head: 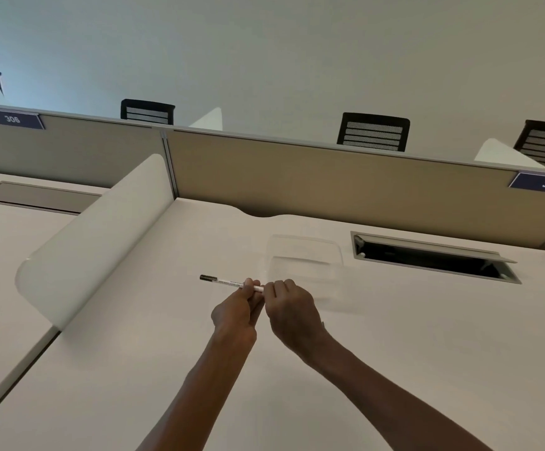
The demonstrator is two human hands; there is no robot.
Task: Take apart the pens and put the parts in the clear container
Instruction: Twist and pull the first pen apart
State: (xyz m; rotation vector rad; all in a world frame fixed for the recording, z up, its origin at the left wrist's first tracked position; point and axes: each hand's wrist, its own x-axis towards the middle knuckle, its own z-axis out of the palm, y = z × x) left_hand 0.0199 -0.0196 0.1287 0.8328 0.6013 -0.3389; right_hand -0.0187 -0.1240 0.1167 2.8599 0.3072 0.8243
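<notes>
Fingers [248, 283] of left hand [235, 315] closed round white pen [232, 283], black cap toward 9 o'clock; right hand [289, 307] pinched shut on opposite end, likely for pulling apart. Clear container [303, 258] at 1 o'clock on tabletop [394, 336], just beyond.

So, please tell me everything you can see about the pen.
The pen is slim, with a white barrel bearing small dark print, too small to read, and a black cap on its left end. It looks like plastic and is still in one piece. It is held roughly level above the desk, in front of the clear container. The left hand grips its middle; the right hand closes over its right end, hiding it.
</notes>
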